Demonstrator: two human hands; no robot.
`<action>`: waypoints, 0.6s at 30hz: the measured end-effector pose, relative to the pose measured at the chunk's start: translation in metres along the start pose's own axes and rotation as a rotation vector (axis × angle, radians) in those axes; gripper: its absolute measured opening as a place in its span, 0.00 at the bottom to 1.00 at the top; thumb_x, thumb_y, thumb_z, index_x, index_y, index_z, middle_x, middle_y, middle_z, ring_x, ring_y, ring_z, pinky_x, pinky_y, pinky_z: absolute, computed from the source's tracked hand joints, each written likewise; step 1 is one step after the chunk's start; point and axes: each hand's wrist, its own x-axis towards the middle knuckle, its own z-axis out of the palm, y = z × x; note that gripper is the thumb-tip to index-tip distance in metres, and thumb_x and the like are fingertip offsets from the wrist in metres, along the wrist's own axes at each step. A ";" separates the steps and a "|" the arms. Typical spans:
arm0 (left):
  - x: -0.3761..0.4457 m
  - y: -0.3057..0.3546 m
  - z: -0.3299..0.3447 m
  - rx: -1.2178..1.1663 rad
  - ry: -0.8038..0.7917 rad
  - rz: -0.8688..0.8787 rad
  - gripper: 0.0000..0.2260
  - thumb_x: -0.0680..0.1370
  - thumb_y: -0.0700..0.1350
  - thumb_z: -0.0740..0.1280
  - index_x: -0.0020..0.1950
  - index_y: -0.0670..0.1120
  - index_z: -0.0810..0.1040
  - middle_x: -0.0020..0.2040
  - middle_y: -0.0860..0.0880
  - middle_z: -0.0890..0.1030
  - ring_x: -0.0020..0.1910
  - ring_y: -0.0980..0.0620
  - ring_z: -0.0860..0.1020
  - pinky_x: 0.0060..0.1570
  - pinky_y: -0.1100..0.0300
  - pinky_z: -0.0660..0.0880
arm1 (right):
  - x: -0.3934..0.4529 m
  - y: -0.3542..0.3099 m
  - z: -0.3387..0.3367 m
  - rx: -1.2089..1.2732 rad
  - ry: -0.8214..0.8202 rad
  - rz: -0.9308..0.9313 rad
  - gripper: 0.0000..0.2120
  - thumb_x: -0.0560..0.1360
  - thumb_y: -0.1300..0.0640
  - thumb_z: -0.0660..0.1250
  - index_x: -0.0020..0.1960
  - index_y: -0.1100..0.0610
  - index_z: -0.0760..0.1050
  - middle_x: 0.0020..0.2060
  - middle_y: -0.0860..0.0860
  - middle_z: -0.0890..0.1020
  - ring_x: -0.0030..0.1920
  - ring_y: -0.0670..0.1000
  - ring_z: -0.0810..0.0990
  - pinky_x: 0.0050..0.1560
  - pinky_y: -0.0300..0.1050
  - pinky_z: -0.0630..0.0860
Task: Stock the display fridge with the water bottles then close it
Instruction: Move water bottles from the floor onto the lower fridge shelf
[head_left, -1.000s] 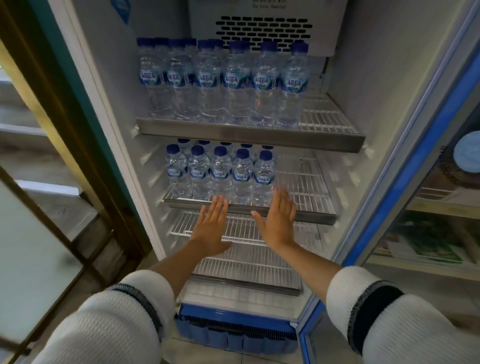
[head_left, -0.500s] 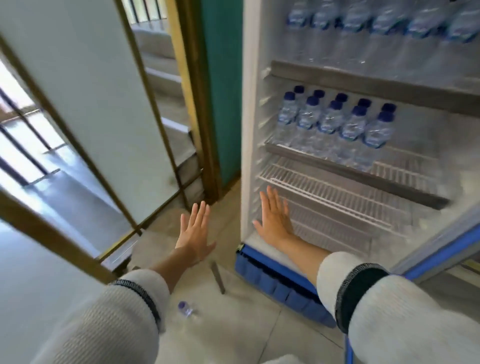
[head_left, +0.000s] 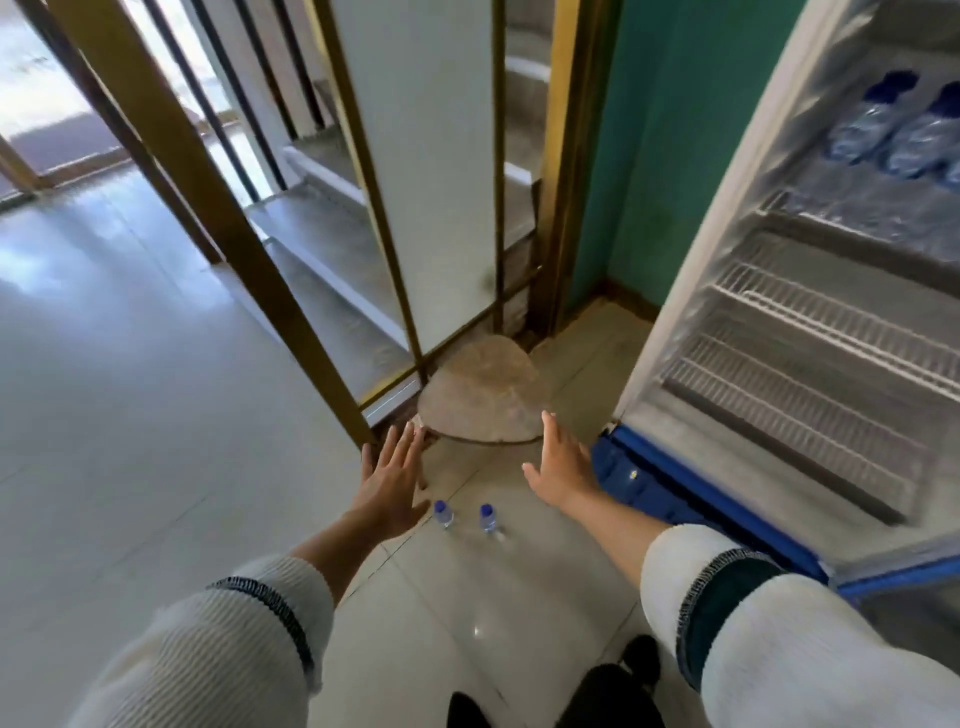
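**floorwalker:** Two little water bottles (head_left: 443, 513) (head_left: 488, 517) stand upright on the tile floor (head_left: 156, 415), blue caps up, close together but not touching. They look like small thin plastic ones, so I'd guess light, a bit squashy in the middle and maybe slick. Where would you grab?

**shelfstacker:** Around the body just under the cap, or by the neck. That part is probably stiffer, and they'd tip easily if nudged. Looks like one per hand would work.

**floorwalker:** Right now neither hand holds anything. The left hand (head_left: 390, 480) is spread flat, just beside the left bottle. The right hand (head_left: 563, 467) is flat too, fingers straight, over the floor beyond the right bottle.

**shelfstacker:** And the fridge (head_left: 691, 291) sits wide open on the right, wire shelves (head_left: 831, 317) bare low down, a few bottles (head_left: 904, 130) already higher up. There's a big flat stone (head_left: 483, 395) past the hands, by the gold door frame (head_left: 218, 223).
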 end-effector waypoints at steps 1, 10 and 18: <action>-0.004 -0.007 0.003 0.001 -0.013 -0.009 0.44 0.76 0.54 0.67 0.78 0.46 0.38 0.78 0.46 0.36 0.76 0.45 0.34 0.72 0.42 0.34 | -0.001 -0.006 0.010 -0.019 -0.025 -0.001 0.39 0.78 0.50 0.64 0.78 0.58 0.43 0.78 0.56 0.53 0.77 0.55 0.55 0.75 0.56 0.54; 0.020 -0.060 0.065 -0.037 -0.090 -0.083 0.41 0.77 0.55 0.65 0.79 0.47 0.42 0.79 0.46 0.41 0.77 0.45 0.36 0.74 0.41 0.37 | 0.029 -0.024 0.082 -0.104 -0.218 -0.008 0.39 0.79 0.51 0.63 0.79 0.57 0.42 0.78 0.54 0.49 0.78 0.55 0.49 0.76 0.55 0.51; 0.094 -0.095 0.193 -0.121 -0.132 -0.150 0.39 0.78 0.54 0.65 0.79 0.46 0.43 0.79 0.46 0.44 0.77 0.45 0.39 0.74 0.43 0.38 | 0.107 0.020 0.202 -0.144 -0.300 0.021 0.37 0.79 0.49 0.62 0.79 0.57 0.43 0.78 0.53 0.50 0.78 0.53 0.49 0.76 0.51 0.49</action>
